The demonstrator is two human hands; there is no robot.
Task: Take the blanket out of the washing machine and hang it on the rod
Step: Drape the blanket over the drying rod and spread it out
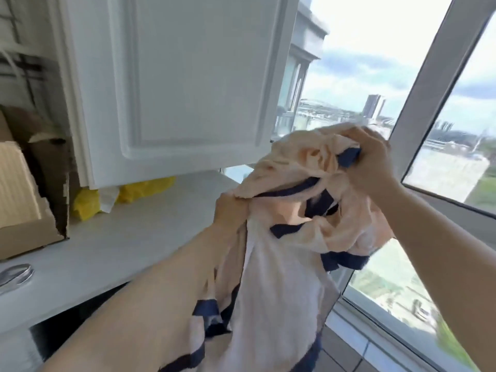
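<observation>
Blanket (281,277): soft, limp, probably damp-heavy; my left hand (230,208) and right hand (373,159) clutch its bunched navy-trimmed edge.

Not much to report on us really: just our two bare forearms coming in from the bottom corners, no sleeves showing, no watch or rings we can spot on our left hand (230,210) or our right hand (373,162).
</observation>
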